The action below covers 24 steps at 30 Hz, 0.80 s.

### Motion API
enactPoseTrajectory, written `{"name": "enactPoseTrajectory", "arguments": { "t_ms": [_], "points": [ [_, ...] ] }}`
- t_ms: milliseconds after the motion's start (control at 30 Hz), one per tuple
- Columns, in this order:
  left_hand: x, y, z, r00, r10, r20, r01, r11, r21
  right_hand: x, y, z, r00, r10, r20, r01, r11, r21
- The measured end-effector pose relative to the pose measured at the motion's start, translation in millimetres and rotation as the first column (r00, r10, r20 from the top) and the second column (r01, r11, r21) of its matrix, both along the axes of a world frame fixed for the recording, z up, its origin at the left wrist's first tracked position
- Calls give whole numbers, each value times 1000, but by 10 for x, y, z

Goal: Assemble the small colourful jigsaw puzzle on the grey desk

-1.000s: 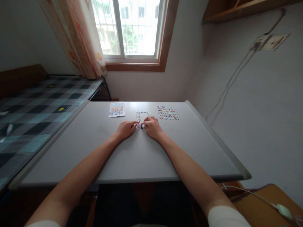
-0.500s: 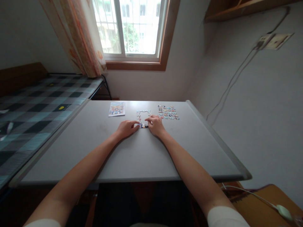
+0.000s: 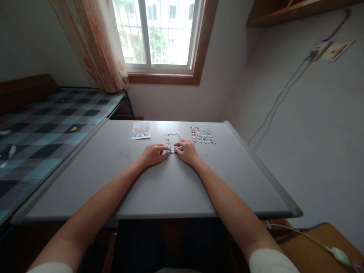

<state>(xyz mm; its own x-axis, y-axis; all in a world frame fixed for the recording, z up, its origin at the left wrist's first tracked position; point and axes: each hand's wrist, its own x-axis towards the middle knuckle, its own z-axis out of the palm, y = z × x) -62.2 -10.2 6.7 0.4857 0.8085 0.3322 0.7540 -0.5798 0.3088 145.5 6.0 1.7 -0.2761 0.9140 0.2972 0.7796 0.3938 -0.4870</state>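
Note:
A partly joined jigsaw puzzle (image 3: 173, 134) lies flat on the grey table, its pieces forming a rectangular border around a bare middle. My left hand (image 3: 155, 154) has its thumb and forefinger closed on the lower left corner of that border. At the lower right corner, the thumb and bent fingers of my right hand (image 3: 186, 150) grip the edge and hide part of it. Dark and purple pieces show in the bottom row between the two hands. To the right, loose puzzle pieces (image 3: 202, 135) are laid out in rows.
A printed picture sheet (image 3: 141, 131) lies on the table (image 3: 170, 189), left of the puzzle. A bed with a checked cover (image 3: 57, 113) stands along the left. Beyond the table are a window (image 3: 167, 38) and a curtain (image 3: 99, 49). A cable (image 3: 273, 106) hangs down the right wall.
My right thumb has shifted slightly left and down over the bottom row, covering the dark piece at its right end. My left fingers have moved slightly. The rest looks the same.

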Motion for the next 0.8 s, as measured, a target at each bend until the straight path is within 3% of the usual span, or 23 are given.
{"name": "enactPoseTrajectory", "arguments": {
  "t_ms": [167,433,800],
  "points": [
    [25,-60,52,989,-117,-87,119,993,17,-1,-38,38,997,51,55,-49,999,-22],
    [42,-81,70,991,-96,-93,100,994,43,-58,38,100,993,40,111,-28,994,-107],
    [60,-91,69,993,-80,-89,85,995,44,-70,102,87,987,66,150,-49,992,-114]
  ]
}}
